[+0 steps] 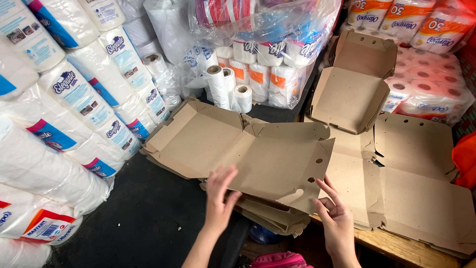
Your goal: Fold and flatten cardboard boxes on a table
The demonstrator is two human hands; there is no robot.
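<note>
Head view, looking down. Stacked packs of paper rolls (74, 94) in white wrap along the left side, from top edge to lower corner. Clear plastic bag (267, 34) at top centre, filled with wrapped paper rolls; a few loose rolls (229, 87) upright just in front of it. Further roll packs (426, 59) in orange-and-white wrap at upper right. Wooden table (396, 250) at lower right, carrying a pile of flat cardboard blanks (421, 198); on that pile, one folded-up cardboard box (349, 87) with lid tilted open, its inside bare. Unfolded cardboard box blank (238, 149) at centre, lay topmost on a lower stack of like blanks (270, 216), side flaps partly raised, small round holes near its right edge. Left hand (219, 196) open, fingers spread, pressed flat on the near edge of the blank, touching it. Right hand (334, 213) open, fingers extended upward, fingertips touching the blank's lower right flap beside a notch. Both hands at the near edge, none closed around anything. Pink item (278, 260) at bottom centre, partly cut off.
</note>
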